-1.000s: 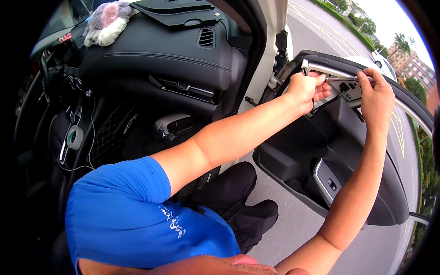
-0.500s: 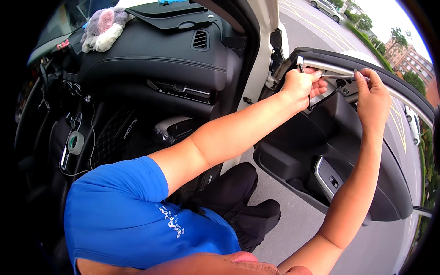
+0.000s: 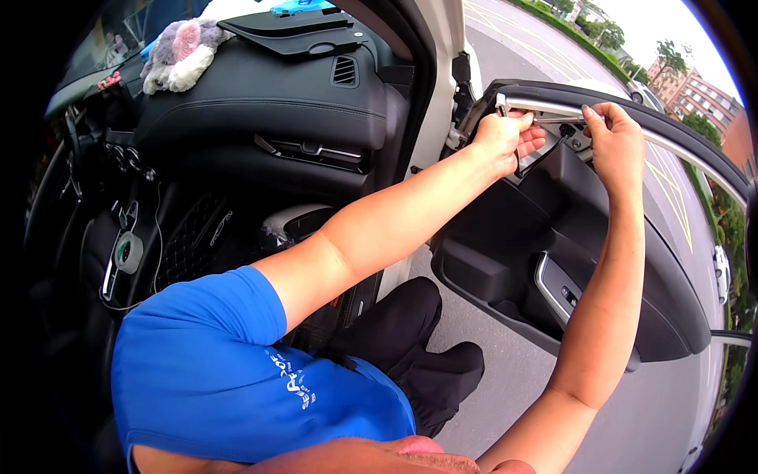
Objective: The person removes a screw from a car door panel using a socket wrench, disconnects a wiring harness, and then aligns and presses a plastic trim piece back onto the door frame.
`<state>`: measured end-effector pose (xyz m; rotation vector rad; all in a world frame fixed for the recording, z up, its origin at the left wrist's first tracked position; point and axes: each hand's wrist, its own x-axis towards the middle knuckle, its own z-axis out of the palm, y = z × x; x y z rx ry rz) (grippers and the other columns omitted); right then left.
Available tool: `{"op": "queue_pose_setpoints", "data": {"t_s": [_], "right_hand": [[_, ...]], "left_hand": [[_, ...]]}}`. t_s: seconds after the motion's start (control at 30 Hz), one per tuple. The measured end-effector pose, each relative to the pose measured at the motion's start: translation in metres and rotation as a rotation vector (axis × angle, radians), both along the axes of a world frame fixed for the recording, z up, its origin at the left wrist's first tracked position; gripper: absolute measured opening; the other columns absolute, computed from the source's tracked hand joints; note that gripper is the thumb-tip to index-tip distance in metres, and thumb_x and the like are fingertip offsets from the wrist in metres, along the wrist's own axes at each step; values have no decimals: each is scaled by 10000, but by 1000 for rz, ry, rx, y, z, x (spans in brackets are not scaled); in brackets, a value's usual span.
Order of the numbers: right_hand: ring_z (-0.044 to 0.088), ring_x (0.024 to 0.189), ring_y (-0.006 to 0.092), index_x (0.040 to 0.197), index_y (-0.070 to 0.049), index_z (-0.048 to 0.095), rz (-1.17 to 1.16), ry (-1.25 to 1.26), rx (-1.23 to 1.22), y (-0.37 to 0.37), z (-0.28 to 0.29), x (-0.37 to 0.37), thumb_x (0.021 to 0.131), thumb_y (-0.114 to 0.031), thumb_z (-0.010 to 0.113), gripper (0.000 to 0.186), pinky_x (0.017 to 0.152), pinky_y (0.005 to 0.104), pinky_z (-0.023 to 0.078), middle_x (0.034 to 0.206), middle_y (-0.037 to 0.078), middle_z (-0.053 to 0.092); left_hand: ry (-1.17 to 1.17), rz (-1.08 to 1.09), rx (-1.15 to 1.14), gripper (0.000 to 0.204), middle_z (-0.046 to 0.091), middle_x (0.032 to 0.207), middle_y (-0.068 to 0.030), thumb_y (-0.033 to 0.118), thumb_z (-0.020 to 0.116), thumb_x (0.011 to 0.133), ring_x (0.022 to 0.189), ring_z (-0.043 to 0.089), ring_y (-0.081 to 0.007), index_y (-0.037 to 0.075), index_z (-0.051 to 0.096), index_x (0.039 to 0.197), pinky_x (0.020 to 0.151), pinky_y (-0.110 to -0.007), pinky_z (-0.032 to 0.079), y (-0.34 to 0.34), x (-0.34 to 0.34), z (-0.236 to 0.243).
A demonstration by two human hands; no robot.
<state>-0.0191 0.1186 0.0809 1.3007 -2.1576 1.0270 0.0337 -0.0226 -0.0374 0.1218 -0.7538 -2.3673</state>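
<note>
Metal rod spans the door's far edge; left hand pinches its left end (seemingly to steady it), right hand clamps fingertips on its right.

Bright outside, dark inside

Daylight comes from the sky, top right, which looks almost white. The left hand and right hand look clear, and the thin rod shines. Shade on the shirt is soft. The floor mat is so dark it is hard to see. The door's top edge bends like a bow, and black fills the picture's corners.
</note>
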Motion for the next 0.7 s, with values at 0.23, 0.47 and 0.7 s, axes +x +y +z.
{"op": "queue_pose_setpoints", "data": {"t_s": [0.23,0.47,0.7], "right_hand": [[537,587,85,928,-15,668,100,-277,-159,39,-15,-4,929,-205,648,192,546,248,426,681,22,618],[497,639,32,979,-43,615,144,-528,-449,111,-45,-23,960,-165,620,123,522,165,374,772,8,593],[487,615,33,970,-40,613,45,-486,-545,116,-43,-34,965,-158,609,118,505,165,367,770,7,586]], "left_hand": [[46,35,-245,232,646,997,-156,109,595,949,896,665,-252,-45,573,1121,797,-371,579,16,28,4],[77,-36,-399,294,652,966,-164,93,587,952,816,685,-239,-81,537,1184,737,-357,598,19,44,-2],[49,-64,-394,273,667,970,-141,101,559,964,826,688,-229,-51,566,1191,759,-356,591,17,41,-17]]}}
